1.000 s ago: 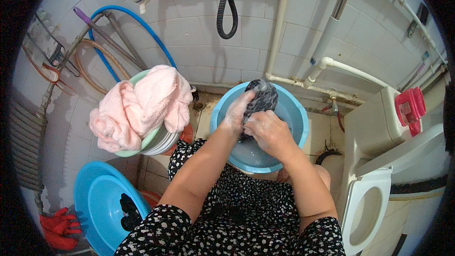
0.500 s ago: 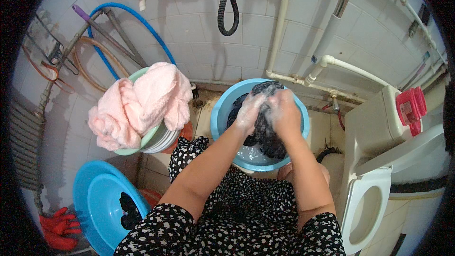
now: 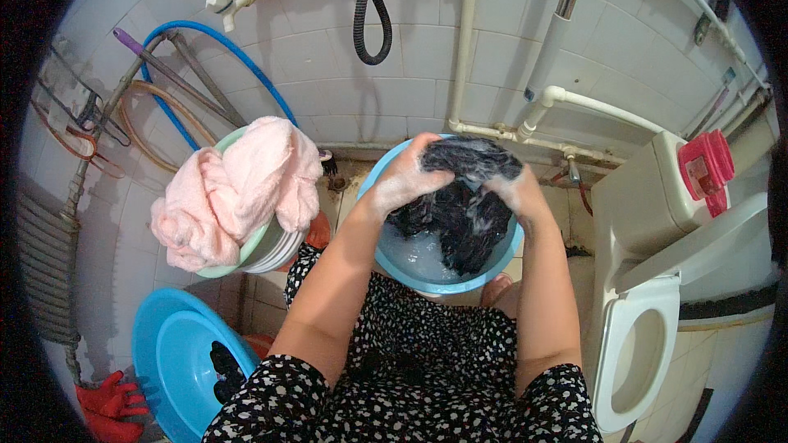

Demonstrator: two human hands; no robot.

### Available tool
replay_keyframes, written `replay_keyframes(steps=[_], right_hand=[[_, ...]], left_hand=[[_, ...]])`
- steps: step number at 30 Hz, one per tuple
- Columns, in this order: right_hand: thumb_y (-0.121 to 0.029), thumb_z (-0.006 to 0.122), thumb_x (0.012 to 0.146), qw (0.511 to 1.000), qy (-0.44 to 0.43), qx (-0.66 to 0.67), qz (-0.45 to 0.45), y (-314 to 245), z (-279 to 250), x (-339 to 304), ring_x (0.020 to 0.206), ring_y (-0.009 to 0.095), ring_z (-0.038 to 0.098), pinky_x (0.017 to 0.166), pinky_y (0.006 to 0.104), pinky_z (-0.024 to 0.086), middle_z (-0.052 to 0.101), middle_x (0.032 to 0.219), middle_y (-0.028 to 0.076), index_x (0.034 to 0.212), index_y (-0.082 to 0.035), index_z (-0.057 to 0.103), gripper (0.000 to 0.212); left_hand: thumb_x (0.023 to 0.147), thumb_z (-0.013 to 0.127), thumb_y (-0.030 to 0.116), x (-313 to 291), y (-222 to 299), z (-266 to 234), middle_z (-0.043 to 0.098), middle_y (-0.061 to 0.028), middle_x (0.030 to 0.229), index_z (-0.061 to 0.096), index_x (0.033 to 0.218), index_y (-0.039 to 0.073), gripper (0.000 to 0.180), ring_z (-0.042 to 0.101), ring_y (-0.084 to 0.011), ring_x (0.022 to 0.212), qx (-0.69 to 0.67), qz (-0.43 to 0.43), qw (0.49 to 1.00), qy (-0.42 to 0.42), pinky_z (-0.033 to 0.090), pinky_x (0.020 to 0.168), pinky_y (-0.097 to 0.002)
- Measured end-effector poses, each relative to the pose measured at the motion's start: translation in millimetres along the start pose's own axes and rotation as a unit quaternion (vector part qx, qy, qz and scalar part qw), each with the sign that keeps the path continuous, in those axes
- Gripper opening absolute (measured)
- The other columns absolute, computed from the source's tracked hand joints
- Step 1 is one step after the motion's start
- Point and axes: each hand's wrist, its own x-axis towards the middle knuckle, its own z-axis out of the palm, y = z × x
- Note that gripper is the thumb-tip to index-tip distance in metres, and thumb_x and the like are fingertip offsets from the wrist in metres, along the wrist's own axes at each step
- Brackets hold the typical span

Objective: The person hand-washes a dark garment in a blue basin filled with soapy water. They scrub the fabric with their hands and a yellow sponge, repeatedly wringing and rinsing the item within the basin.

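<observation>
A black wet garment, streaked with suds, is bunched over the light blue basin in front of me. Its exact kind does not show. At the upper left of the bundle, my left hand grips the cloth, thumb on top and foam on the skin. My right hand is closed on the same cloth at its right side, fingers partly hidden in the folds. The lower part of the garment hangs into cloudy, soapy water.
To the left, a pink towel fills a pale green basin. Below it stands a larger blue basin with a black cloth inside; red gloves lie beside it. A toilet stands at right, pipes along the wall.
My hands were together, rubbing the cloth in a blur of foam. Now they are apart, one at each side, with the garment spread wider between them. The view has shifted slightly.
</observation>
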Motion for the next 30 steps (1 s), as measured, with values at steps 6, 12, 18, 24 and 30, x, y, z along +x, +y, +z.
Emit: replay_keyframes(steps=[6, 12, 18, 24, 30], right_hand=[[-0.014, 0.069, 0.076, 0.93, 0.032, 0.355, -0.09, -10, 10, -5, 0.093, 0.019, 0.06, 0.083, 0.0324, 0.048, 0.064, 0.104, 0.007, 0.114, -0.002, 0.058, 0.042], [-0.019, 0.064, 0.082, 0.871, 0.079, 0.455, -0.168, 4, -19, -3, 0.103, 0.024, 0.058, 0.09, 0.0399, 0.047, 0.061, 0.111, 0.011, 0.112, -0.001, 0.056, 0.036], [-0.009, 0.063, 0.069, 0.956, 0.199, 0.084, -0.2, -7, 18, -5, 0.108, 0.025, 0.053, 0.099, 0.0376, 0.039, 0.055, 0.121, 0.011, 0.129, -0.008, 0.048, 0.061], [-0.013, 0.077, 0.055, 0.843, 0.11, -0.319, -0.419, -24, 100, -39, 0.091, 0.03, 0.052, 0.085, 0.0413, 0.035, 0.058, 0.094, 0.007, 0.1, -0.015, 0.059, 0.048], [-0.021, 0.072, 0.067, 0.898, 0.277, -0.239, -0.245, 3, 83, 7, 0.086, 0.03, 0.055, 0.083, 0.0405, 0.038, 0.059, 0.089, 0.011, 0.096, -0.01, 0.058, 0.034]], left_hand=[[0.077, 0.069, 0.013, -1, -40, 8, 0.061, -0.0106, 0.111, 0.042, 0.129, -0.001, 0.06, 0.055, -0.0175, 0.103, 0.15, -0.071, 0.979, -0.122, 0.042, 0.093, -0.0335], [0.079, 0.066, 0.022, -5, -48, 9, 0.061, -0.0097, 0.113, 0.046, 0.128, 0.003, 0.056, 0.058, -0.0215, 0.101, -0.083, -0.135, 0.986, -0.059, 0.046, 0.09, -0.0344], [0.09, 0.056, 0.03, -1, -33, 11, 0.063, -0.0115, 0.106, 0.055, 0.116, 0.004, 0.036, 0.061, -0.0229, 0.098, -0.538, -0.107, 0.835, 0.034, 0.049, 0.088, -0.0376], [0.092, 0.052, 0.04, 9, -21, 22, 0.064, -0.0093, 0.103, 0.057, 0.111, 0.008, 0.037, 0.063, -0.0239, 0.09, -0.592, -0.132, 0.794, 0.045, 0.05, 0.085, -0.039], [0.097, 0.041, 0.027, 0, -40, 57, 0.06, -0.0072, 0.112, 0.056, 0.113, 0.007, 0.03, 0.057, -0.0219, 0.103, -0.604, -0.08, 0.776, 0.162, 0.045, 0.092, -0.0379]])
